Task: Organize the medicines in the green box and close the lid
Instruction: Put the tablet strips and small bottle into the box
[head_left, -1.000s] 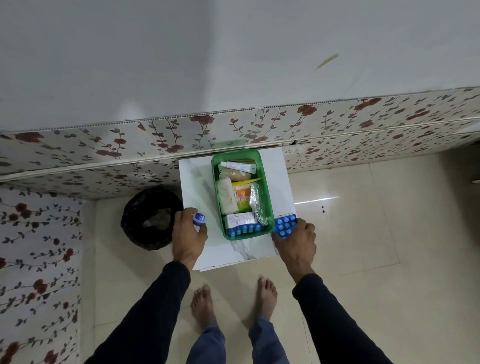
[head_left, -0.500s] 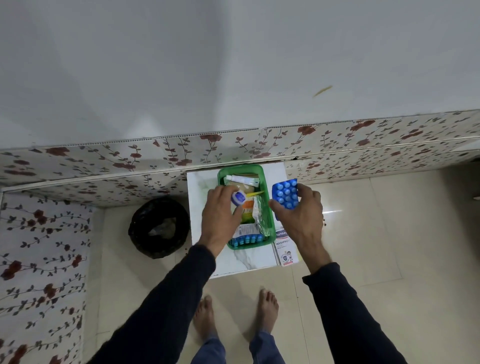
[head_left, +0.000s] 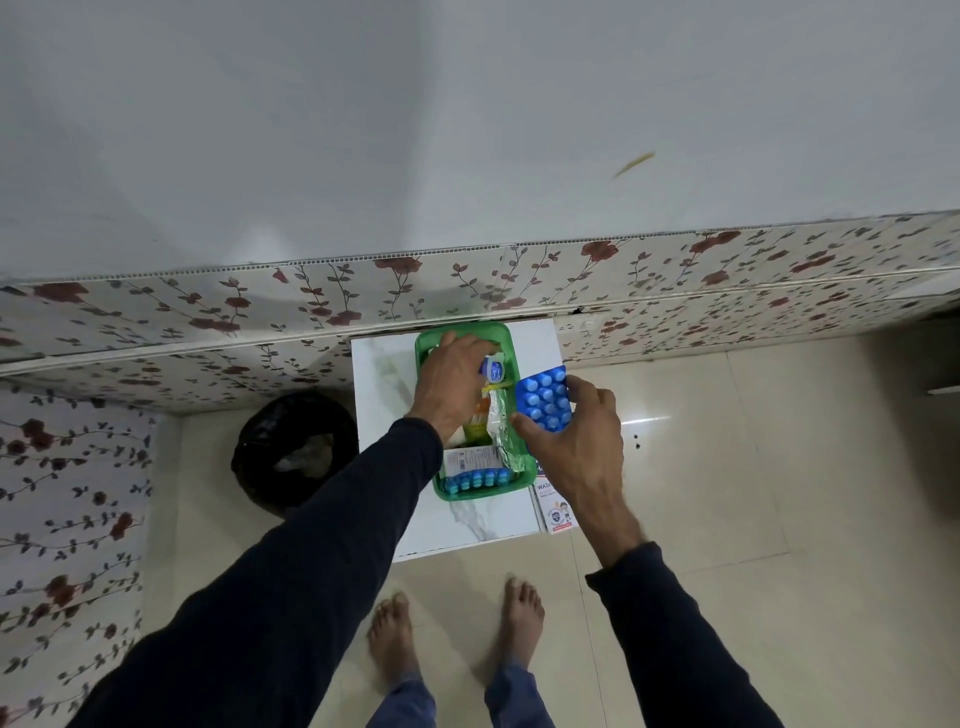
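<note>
hands (head_left: 452, 382) (head_left: 582, 447) with medicines over green box (head_left: 511, 338)

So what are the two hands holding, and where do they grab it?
The right hand pinches the blue blister pack by its near edge. The left hand holds a small blue-capped bottle over the green box; its fingers hide the exact grip.

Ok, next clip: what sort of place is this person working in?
Probably a room in a home. The floral wall panels, glossy tiled floor and bare feet suggest that. A green box of medicines sits on a small white table, with a black bin beside it.
</note>
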